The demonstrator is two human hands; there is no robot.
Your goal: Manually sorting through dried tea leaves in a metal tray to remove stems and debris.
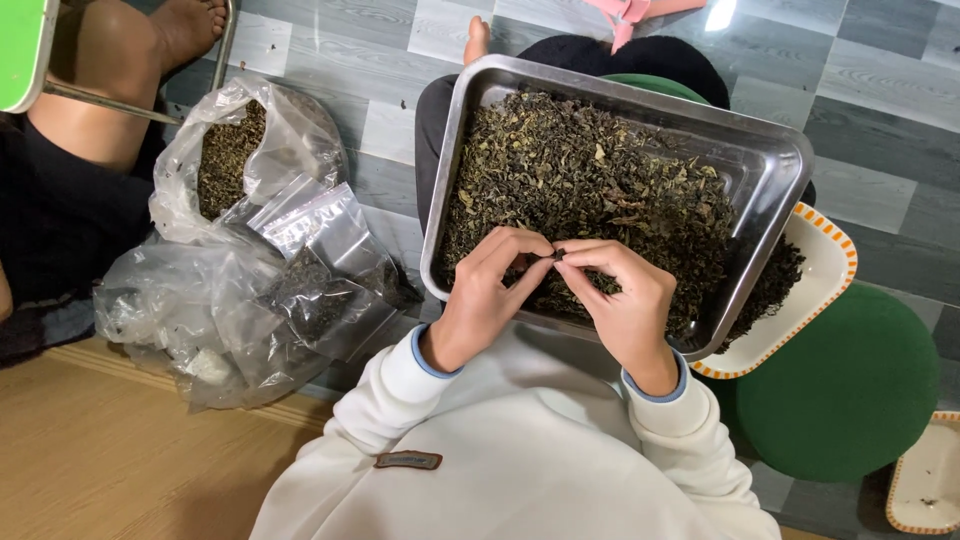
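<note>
- Metal tray [770, 165]: rectangular, shiny steel, rounded corners, raised rim. Sits on the person's lap, tilted diagonally in the view. This is the landmark.
- Dried leaves [590, 190]: fill most of the tray. Dark olive to near black, crumpled, curled, mixed with a few paler tan flakes. Loose heap, thicker at the tray's left and middle; bare metal shows at its far right corner.
- Left hand [490, 290]: over the tray's near edge, fingers curled in, thumb and forefinger pinched narrow on a small dark leaf bit [558, 254].
- Right hand [625, 300]: also over the tray's near edge, just right of the left hand, fingertips pinched on the same bit. The two hands meet tip to tip above the leaves.
- White sleeves with pale blue cuffs run back from both wrists, below the tray.
- White dish [825, 270] with an orange-striped rim: tucked under the tray's right side, holds more dark leaves at the tray edge.
- Green round stool [850, 390]: right of the tray, below the dish.
- Clear plastic bags [260, 280]: on the floor left of the tray, one open with dried leaves inside, smaller zip bags lying on top.
- Another person's bare leg [110, 80]: far left of the tray.
</note>
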